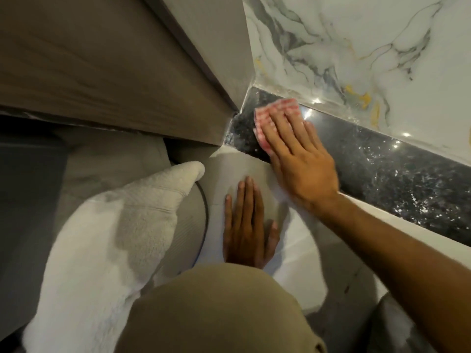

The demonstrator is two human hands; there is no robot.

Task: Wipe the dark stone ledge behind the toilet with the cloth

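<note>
A dark speckled stone ledge [382, 171] runs diagonally from the upper middle to the right edge, below a marble wall. A pink-and-white checked cloth [275, 112] lies flat on the ledge near its left end. My right hand [298, 159] presses flat on the cloth, fingers spread over it, covering most of it. My left hand [246, 225] rests flat, palm down, on the white toilet tank top [300, 240] just in front of the ledge, holding nothing.
The white marble wall [369, 47] with grey and gold veins rises behind the ledge. A wood-grain panel [102, 72] meets the ledge's left end. A white towel [114, 225] hangs at the lower left. My beige clothing [216, 309] fills the bottom.
</note>
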